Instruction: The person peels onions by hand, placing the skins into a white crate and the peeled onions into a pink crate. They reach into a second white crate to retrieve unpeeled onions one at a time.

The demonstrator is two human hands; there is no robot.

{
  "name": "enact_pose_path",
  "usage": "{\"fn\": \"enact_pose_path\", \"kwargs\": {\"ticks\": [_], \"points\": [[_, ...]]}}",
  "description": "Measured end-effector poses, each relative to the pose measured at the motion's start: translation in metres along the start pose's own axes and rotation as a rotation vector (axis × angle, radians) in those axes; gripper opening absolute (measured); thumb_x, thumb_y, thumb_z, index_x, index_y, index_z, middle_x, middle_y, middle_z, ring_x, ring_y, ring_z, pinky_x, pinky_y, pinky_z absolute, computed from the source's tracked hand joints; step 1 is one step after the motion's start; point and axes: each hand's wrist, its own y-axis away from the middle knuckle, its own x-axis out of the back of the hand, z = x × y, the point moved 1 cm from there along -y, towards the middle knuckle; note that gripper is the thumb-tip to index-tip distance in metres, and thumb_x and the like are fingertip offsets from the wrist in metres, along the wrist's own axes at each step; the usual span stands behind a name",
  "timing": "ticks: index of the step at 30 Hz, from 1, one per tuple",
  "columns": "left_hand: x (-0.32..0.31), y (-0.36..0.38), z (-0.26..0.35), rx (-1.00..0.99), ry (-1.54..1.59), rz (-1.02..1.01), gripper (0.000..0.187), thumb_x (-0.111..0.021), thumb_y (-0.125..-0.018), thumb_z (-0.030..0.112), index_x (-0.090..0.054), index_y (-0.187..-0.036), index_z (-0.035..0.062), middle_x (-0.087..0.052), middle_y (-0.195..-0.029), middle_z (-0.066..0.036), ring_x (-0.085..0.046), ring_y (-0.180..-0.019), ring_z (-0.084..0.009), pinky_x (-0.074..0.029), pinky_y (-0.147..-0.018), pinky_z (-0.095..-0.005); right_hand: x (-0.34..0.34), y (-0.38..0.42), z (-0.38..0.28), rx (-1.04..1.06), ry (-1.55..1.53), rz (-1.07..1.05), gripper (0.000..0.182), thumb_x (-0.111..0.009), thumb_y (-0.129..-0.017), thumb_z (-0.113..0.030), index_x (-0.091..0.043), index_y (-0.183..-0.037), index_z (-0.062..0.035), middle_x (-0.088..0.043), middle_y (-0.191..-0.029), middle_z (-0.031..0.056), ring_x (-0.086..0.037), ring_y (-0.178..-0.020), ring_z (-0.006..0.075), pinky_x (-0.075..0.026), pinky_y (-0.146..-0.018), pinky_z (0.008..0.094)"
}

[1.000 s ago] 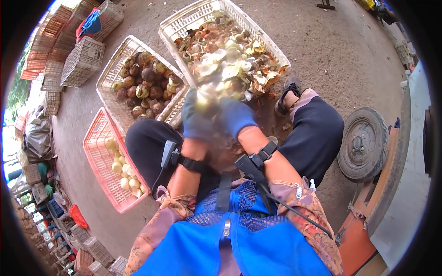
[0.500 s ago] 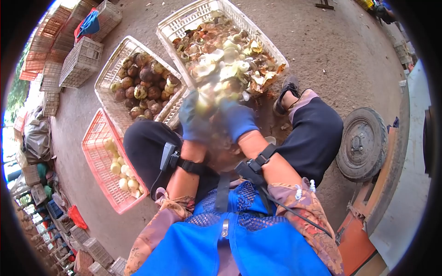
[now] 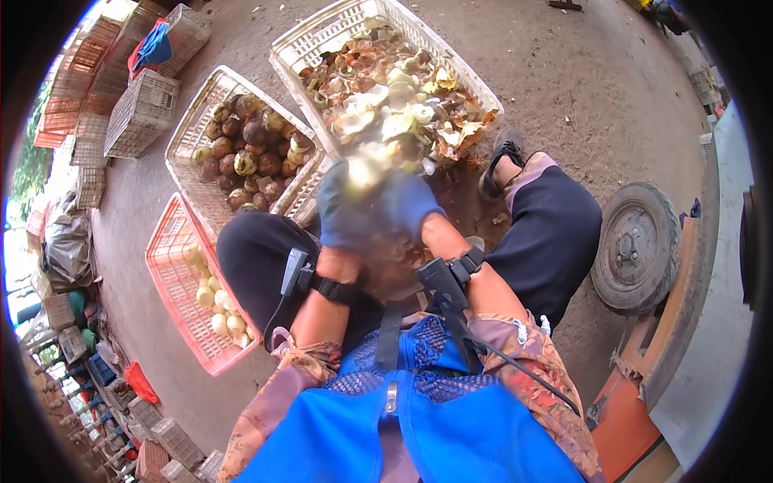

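Both hands wear blue gloves and are close together between my knees, at the near edge of the white crate of peelings. My left hand (image 3: 336,208) is closed around a pale, round vegetable (image 3: 364,175), which is blurred. Right beside it, my right hand (image 3: 412,201) is curled toward the vegetable; its fingers are smeared and whatever they grip is hidden. Just beyond the hands, pale and brown peelings (image 3: 378,113) fill much of the white crate (image 3: 299,90).
Brown and green round vegetables (image 3: 256,145) fill a second white crate (image 3: 189,121) at left. Peeled pale ones (image 3: 217,299) lie in a pink crate (image 3: 181,318) by my left knee. A wheel (image 3: 632,249) stands at right. Stacked crates (image 3: 141,113) line the far left.
My right hand and forearm have shifted slightly to the right and up. My left hand stays nearly in place with the pale vegetable.
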Motion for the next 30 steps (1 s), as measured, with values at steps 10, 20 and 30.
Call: {"fn": "enact_pose_path", "kwargs": {"ticks": [10, 20, 30], "points": [[0.035, -0.021, -0.007, -0.319, -1.000, -0.367, 0.020, -0.069, -0.086, 0.011, -0.061, -0.104, 0.0065, -0.063, -0.097, -0.009, -0.063, -0.087, -0.0240, -0.057, -0.072, -0.0362, 0.039, 0.039, -0.024, -0.137, 0.119, 0.180, 0.036, -0.055, -0.089, -0.015, -0.055, -0.122, -0.0023, -0.072, -0.089, 0.0149, -0.072, -0.078, 0.0327, -0.057, -0.072, 0.0443], [0.018, -0.014, -0.010, -0.442, -0.915, -0.112, 0.031, -0.064, -0.081, 0.006, -0.059, -0.111, 0.0039, -0.063, -0.103, -0.010, -0.062, -0.097, -0.0259, -0.055, -0.084, -0.0373, 0.021, -0.015, 0.013, -0.126, 0.018, 0.054, 0.030, -0.060, -0.088, -0.020, -0.066, -0.113, -0.0049, -0.069, -0.108, 0.0183, -0.068, -0.098, 0.0336, -0.055, -0.083, 0.0434], [-0.019, -0.002, 0.023, 0.219, 0.228, -0.210, 0.045, -0.063, -0.081, 0.006, -0.054, -0.126, 0.0014, -0.062, -0.116, -0.010, -0.059, -0.107, -0.0237, -0.051, -0.092, -0.0355, 0.004, -0.013, 0.049, 0.635, 0.108, 0.520, 0.019, -0.073, -0.071, -0.020, -0.075, -0.086, -0.0089, -0.071, -0.087, 0.0165, -0.069, -0.082, 0.0338, -0.056, -0.075, 0.0391]]}}
